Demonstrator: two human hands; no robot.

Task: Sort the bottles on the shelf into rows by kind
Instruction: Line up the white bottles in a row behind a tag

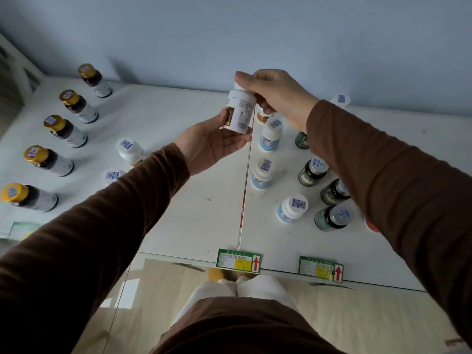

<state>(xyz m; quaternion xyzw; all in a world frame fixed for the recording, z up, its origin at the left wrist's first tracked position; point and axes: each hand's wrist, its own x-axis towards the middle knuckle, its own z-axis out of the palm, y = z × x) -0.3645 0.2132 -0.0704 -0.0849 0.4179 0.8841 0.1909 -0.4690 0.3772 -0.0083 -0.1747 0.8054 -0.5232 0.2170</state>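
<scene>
Left hand (213, 146): I cradle the white plastic labelled bottle (240, 111) from below, fingers curled on it.
Right hand (274, 95): fingertips pinch its cap.
Axis: upright, slightly tilted, above white shelf (199, 200).

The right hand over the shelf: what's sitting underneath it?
Under the right hand, a bottle with a brown label peeks out, mostly covered. Just nearer stands a blue-labelled white bottle. The hand itself grips the cap of a white bottle.

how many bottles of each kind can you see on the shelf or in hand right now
Gold-capped dark bottles: 5
White bottles with blue labels: 3
Dark green bottles: 4
Other white bottles, some partly hidden: 5
Total: 17
</scene>
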